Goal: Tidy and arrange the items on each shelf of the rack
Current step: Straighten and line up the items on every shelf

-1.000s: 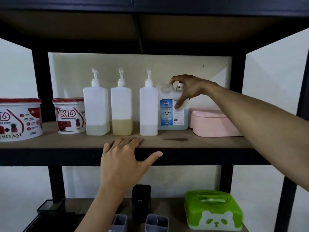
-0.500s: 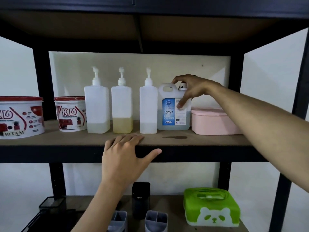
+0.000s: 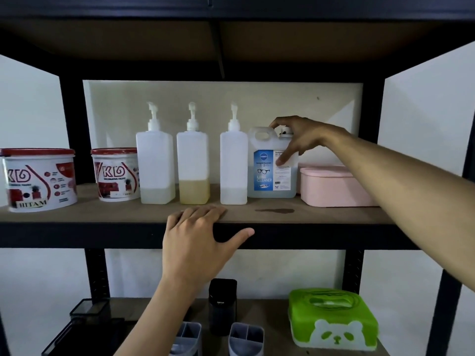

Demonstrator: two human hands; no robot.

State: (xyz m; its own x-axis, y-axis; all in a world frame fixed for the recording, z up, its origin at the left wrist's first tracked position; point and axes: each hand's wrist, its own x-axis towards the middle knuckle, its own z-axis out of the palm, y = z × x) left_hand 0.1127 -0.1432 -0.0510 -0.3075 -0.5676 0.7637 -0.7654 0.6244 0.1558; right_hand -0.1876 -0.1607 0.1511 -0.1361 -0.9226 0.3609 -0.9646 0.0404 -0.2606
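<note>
The right hand [image 3: 299,136] reaches to the far right part of the middle shelf and grips the top of a clear plastic jug with a blue lens-cleaner label [image 3: 272,165], fingers curled over its cap and handle, thumb pressed on the label. The left hand [image 3: 198,242] rests on the near edge of the brown wooden shelf board [image 3: 321,214], fingers laid flat on top and thumb spread out along the black metal front rail [image 3: 77,235].

The jug stands upright, just right of three tall white pump bottles [image 3: 192,165] in a row; the middle one holds yellowish liquid at its bottom. A pale pink lidded plastic box [image 3: 334,186] sits just beside the jug on the right. At the left stand two white paint tubs with red lids [image 3: 77,176]. A dark stain [image 3: 275,210] marks the board in front of the jug.

On the lower shelf are a green panda-faced tissue box [image 3: 331,322], a black rectangular container [image 3: 222,304], two grey divided holders [image 3: 245,339] and black mesh trays [image 3: 87,319].
</note>
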